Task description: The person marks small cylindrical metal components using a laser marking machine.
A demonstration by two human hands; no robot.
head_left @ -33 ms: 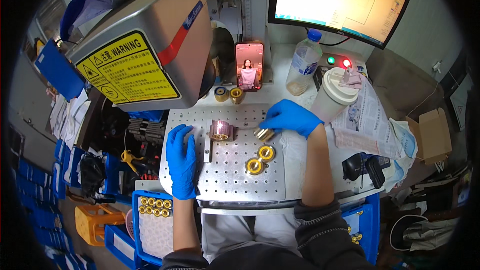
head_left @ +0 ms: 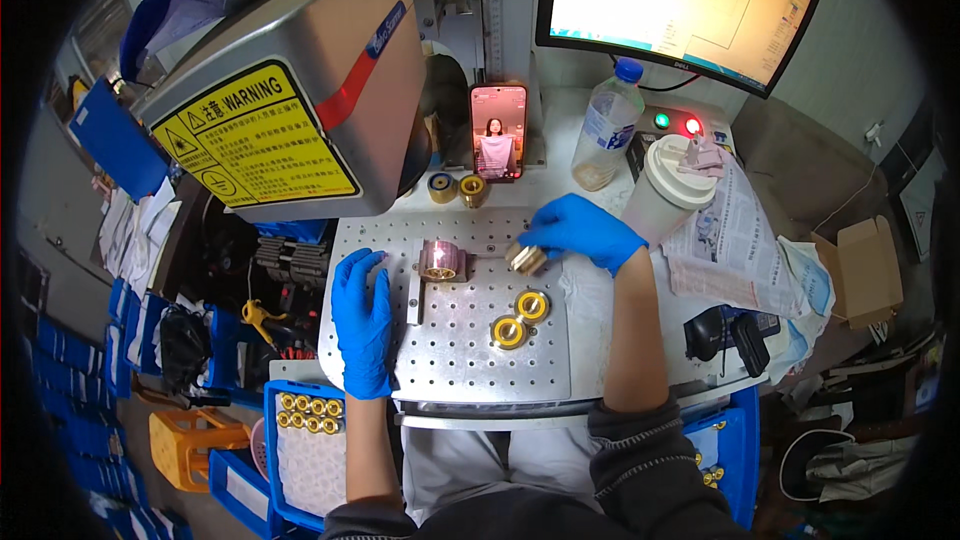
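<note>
My right hand (head_left: 585,234), in a blue glove, pinches a short brass cylinder fitting (head_left: 526,258) just above the perforated metal plate (head_left: 455,365). The fitting is tilted. Two brass rings (head_left: 521,320) lie touching each other on the plate below that hand. Left of them, a shiny cylindrical metal piece (head_left: 440,260) sits beside a small metal bar (head_left: 415,282), with pinkish light on it. My left hand (head_left: 362,320), also gloved in blue, rests at the plate's left edge with its fingers apart and nothing in them.
A grey machine head (head_left: 300,90) overhangs the back left. Behind the plate stand a lit phone (head_left: 498,132), two round fittings (head_left: 458,189), a plastic bottle (head_left: 608,125) and a lidded cup (head_left: 672,185). A blue tray (head_left: 305,450) of brass fittings sits below left, another blue bin (head_left: 742,440) below right.
The brass fitting in my right hand has turned slightly, and that hand has shifted a little. My left hand and the pieces on the plate have stayed put.
</note>
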